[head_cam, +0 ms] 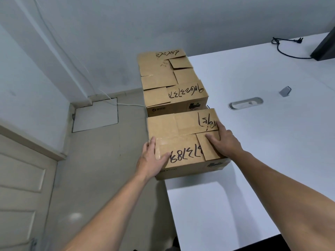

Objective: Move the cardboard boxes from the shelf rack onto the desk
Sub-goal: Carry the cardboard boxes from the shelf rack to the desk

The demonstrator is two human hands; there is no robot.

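Brown corrugated cardboard, taped and scrawled with black marker numbers: the near box (pixel 183 142) sits at the left edge of the white table (pixel 272 142), its left side overhanging the floor, with a second stack of boxes (pixel 170 82) just behind it along the same edge. Seen from the head camera, the left hand (pixel 152 158) is pressed flat against the box's left side with the thumb over the top, and the right hand (pixel 223 140) is spread on the top right corner — both are in contact with the carton, neither closed around it. The shelf rack is out of view.

The carton looks stiff and square, its flaps held by glossy tape that is likely slick under a palm; its weight cannot be read from here. The safer hold, by this judgement, is on opposite side walls low down — not on the overlapping top flaps, which could give.
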